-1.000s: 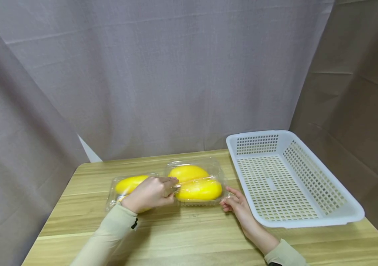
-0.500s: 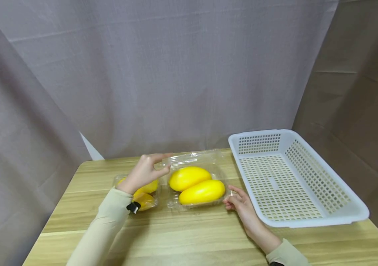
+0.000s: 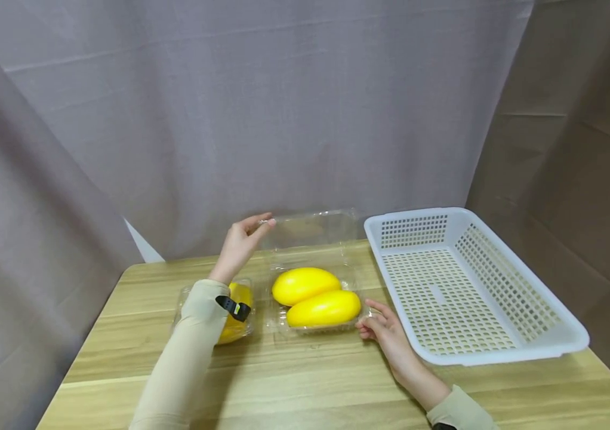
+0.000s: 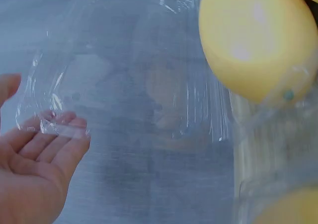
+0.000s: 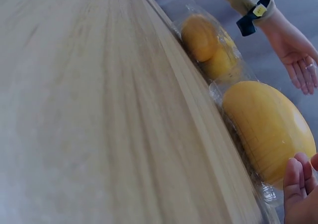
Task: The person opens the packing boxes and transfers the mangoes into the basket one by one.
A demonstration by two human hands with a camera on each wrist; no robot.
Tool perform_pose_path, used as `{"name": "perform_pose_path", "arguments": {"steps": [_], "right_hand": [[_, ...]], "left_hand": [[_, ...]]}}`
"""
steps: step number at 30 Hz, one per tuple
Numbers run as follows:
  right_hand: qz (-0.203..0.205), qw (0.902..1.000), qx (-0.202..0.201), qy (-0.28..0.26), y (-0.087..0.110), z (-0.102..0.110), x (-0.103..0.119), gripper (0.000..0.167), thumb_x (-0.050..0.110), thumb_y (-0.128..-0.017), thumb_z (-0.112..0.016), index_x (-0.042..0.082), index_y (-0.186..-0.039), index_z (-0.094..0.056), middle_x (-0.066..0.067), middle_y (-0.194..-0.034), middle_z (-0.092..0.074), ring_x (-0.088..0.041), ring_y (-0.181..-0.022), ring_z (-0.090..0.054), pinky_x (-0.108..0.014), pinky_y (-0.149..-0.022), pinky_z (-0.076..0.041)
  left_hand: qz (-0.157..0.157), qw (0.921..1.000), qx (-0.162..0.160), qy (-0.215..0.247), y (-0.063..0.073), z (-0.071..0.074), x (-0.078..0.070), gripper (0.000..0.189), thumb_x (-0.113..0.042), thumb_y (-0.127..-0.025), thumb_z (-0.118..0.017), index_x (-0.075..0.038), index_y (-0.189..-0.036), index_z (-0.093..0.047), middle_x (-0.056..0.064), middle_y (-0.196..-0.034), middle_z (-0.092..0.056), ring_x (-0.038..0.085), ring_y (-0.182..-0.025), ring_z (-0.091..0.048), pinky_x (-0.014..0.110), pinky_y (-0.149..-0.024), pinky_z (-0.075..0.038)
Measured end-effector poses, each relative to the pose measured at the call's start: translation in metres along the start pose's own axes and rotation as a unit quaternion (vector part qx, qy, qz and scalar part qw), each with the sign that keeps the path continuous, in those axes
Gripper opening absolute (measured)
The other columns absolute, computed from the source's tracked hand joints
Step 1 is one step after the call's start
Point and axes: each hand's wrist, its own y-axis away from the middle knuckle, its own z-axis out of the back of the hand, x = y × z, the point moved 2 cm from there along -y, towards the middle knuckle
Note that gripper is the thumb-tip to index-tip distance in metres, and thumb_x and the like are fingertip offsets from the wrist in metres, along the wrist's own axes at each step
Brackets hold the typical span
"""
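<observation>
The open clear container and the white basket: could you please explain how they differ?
The open container is transparent; the basket is white and perforated. The basket is larger than the container. The container, holding two yellow fruits, has a raised lid; the basket shows no lid. Both sit on the table.

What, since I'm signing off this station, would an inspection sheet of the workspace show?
Surface: wood-grain table.
Job's things: clear container, its lid raised, two yellow fruits inside; second container with more fruit, partly hidden by the left sleeve; white perforated basket on the right.
Clutter: nothing seen.
Hands: left hand touches the lid's edge; right hand grips the clear container's near right corner.
Cables: nothing seen.
Surroundings: grey curtain behind, brown sheet at right.
</observation>
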Motion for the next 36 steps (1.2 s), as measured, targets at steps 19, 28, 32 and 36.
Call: {"name": "perform_pose_path", "arguments": {"steps": [19,28,32,36], "right_hand": [[0.002,1.0,0.002,-0.001,0.0,-0.001,-0.001,0.052,-0.006,-0.097,-0.05,-0.01,-0.146,-0.034,-0.005,-0.086,-0.067,-0.015,-0.077,-0.064,-0.023,-0.072,-0.055],[-0.001,1.0,0.0,0.006,0.001,-0.001,-0.001,0.052,-0.005,-0.096,-0.05,-0.01,-0.145,-0.034,-0.005,-0.086,-0.067,-0.016,-0.078,-0.063,-0.022,-0.072,-0.055],[-0.002,1.0,-0.003,0.008,0.001,0.0,-0.001,0.052,-0.005,-0.096,-0.051,-0.01,-0.145,-0.035,-0.005,-0.086,-0.067,-0.016,-0.078,-0.063,-0.022,-0.072,-0.055],[0.001,0.9999,-0.001,0.01,0.001,0.001,0.0,0.053,-0.004,-0.096,-0.051,-0.01,-0.146,-0.034,-0.005,-0.087,-0.067,-0.015,-0.077,-0.063,-0.022,-0.072,-0.055]], "left_hand": [[0.097,0.9745,-0.054,0.195,-0.039,-0.016,0.027,0.048,-0.028,-0.106,-0.053,0.009,-0.137,-0.053,0.024,-0.14,-0.056,0.033,-0.132,-0.053,0.037,-0.112,-0.042],[0.157,0.9744,-0.069,0.146,-0.041,-0.021,0.04,0.046,-0.023,-0.104,-0.054,0.007,-0.139,-0.053,0.022,-0.139,-0.056,0.035,-0.128,-0.051,0.045,-0.112,-0.041],[0.151,0.9785,-0.076,0.119,-0.041,-0.023,0.04,0.047,-0.024,-0.101,-0.056,0.008,-0.136,-0.055,0.022,-0.14,-0.055,0.037,-0.131,-0.049,0.048,-0.113,-0.039],[0.151,0.9795,-0.077,0.109,-0.042,-0.023,0.041,0.047,-0.023,-0.1,-0.057,0.009,-0.135,-0.056,0.023,-0.14,-0.055,0.036,-0.133,-0.048,0.049,-0.115,-0.036]]}}
